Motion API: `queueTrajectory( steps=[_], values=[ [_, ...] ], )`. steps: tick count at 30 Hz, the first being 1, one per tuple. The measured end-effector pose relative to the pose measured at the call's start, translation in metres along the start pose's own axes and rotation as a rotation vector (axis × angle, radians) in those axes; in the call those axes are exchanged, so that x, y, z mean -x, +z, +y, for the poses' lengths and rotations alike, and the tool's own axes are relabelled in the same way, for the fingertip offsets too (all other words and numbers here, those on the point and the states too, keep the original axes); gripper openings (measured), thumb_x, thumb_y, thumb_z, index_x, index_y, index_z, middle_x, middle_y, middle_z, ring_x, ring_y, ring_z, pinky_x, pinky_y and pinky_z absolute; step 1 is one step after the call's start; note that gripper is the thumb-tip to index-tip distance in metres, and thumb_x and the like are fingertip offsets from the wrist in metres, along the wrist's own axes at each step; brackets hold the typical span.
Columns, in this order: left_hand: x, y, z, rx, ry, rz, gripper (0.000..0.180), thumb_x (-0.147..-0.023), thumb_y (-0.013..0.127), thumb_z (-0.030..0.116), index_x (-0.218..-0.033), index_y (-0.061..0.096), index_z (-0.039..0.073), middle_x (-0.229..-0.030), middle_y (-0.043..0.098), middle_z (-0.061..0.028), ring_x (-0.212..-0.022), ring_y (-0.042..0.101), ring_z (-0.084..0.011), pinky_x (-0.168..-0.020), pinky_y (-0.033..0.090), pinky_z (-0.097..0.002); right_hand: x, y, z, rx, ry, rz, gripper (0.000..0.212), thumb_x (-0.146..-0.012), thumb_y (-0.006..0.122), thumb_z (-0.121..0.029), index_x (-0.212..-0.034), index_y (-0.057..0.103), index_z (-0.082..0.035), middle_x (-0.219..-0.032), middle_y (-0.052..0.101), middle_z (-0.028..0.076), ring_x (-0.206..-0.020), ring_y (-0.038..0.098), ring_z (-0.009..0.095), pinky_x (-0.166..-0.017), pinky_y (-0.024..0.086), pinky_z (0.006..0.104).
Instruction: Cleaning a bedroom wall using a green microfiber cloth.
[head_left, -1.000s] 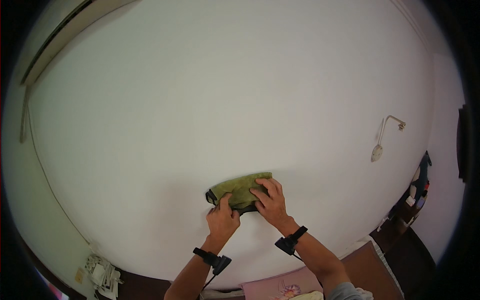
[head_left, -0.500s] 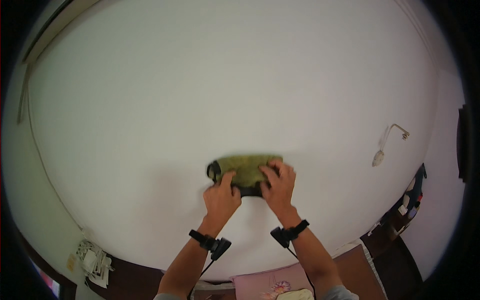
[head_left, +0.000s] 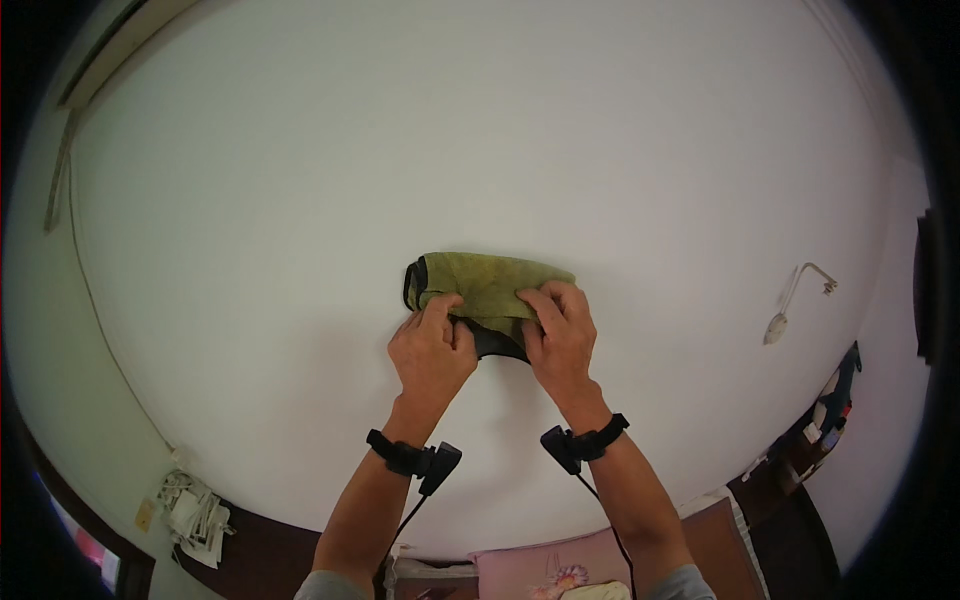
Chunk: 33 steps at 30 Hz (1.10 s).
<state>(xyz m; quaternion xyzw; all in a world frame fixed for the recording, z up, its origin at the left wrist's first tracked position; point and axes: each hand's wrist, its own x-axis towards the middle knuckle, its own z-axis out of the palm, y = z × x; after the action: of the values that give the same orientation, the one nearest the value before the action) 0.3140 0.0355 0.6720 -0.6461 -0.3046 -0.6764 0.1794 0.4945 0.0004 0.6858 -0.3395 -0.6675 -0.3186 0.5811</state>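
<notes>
So in the head view, both bare hands were up in front of a big plain white wall (head_left: 480, 150), sharing a folded olive-green cloth piece with black edging (head_left: 490, 285). That cloth sat roughly mid-picture, a bit wider than tall, its black-trimmed end pointing left and a curved black strip (head_left: 500, 345) showing underneath, in the gap between the hands. Couldn't really tell if the cloth was touching the wall or just near it. The left hand (head_left: 432, 340) was mostly closed, fingers curled in and gripping the lower left part. The right hand (head_left: 562, 335) had the lower right part, fingers bent over the front, also only slightly open. Each wrist wore a black strap with a small dark box, left strap (head_left: 400, 457) and right strap (head_left: 597, 440), thin cables running down from them. Off to the right, a pale bent-arm wall fixture (head_left: 777, 328) was mounted well apart from the hands. Down at the bottom edge, a pink pillow with a flower print (head_left: 530, 567) showed between the forearms, and a messy whitish bundle (head_left: 197, 515) sat lower left.
</notes>
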Motion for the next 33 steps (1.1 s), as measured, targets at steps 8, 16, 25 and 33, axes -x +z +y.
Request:
queueTrajectory(
  steps=[8, 16, 25, 33],
  values=[
    [0.127, -0.037, -0.041, -0.047, -0.306, -0.13, 0.04, -0.074, 0.07, 0.001, -0.113, 0.061, 0.004, -0.058, 0.054, -0.0033, -0.048, 0.053, -0.017, -0.052, 0.047, -0.0315, 0.095, 0.041, -0.041, -0.142, 0.013, -0.166, 0.039, -0.07, 0.077, 0.005, -0.107, 0.074, -0.007, -0.101, 0.062, 0.011, -0.084, 0.062, 0.03, -0.068, 0.052, 0.0406],
    [0.027, -0.059, -0.069, 0.008, -0.171, 0.018, 0.047, -0.075, 0.07, -0.004, -0.121, 0.065, 0.002, -0.061, 0.056, -0.0047, -0.054, 0.055, -0.0149, -0.056, 0.048, -0.0288, -0.004, 0.067, -0.065, -0.042, -0.074, -0.054, 0.04, -0.07, 0.076, 0.004, -0.108, 0.074, -0.008, -0.099, 0.061, 0.009, -0.085, 0.06, 0.027, -0.072, 0.045, 0.0397],
    [0.108, -0.093, -0.104, 0.043, -0.524, -0.081, 0.04, -0.075, 0.065, -0.003, -0.114, 0.062, 0.002, -0.058, 0.048, -0.0041, -0.052, 0.047, -0.0139, -0.056, 0.042, -0.0278, 0.077, 0.105, -0.102, -0.12, 0.013, -0.238, 0.037, -0.072, 0.08, -0.001, -0.108, 0.075, -0.009, -0.098, 0.06, 0.009, -0.08, 0.06, 0.027, -0.067, 0.048, 0.0398],
    [0.155, -0.127, -0.123, 0.1, -0.662, -0.084, 0.042, -0.077, 0.066, -0.005, -0.118, 0.06, 0.001, -0.07, 0.058, -0.0058, -0.06, 0.056, -0.0153, -0.063, 0.049, -0.0292, 0.114, 0.129, -0.134, -0.228, 0.019, -0.268, 0.033, -0.073, 0.081, 0.001, -0.105, 0.076, -0.008, -0.095, 0.062, 0.008, -0.076, 0.061, 0.025, -0.064, 0.05, 0.0383]
  ],
)
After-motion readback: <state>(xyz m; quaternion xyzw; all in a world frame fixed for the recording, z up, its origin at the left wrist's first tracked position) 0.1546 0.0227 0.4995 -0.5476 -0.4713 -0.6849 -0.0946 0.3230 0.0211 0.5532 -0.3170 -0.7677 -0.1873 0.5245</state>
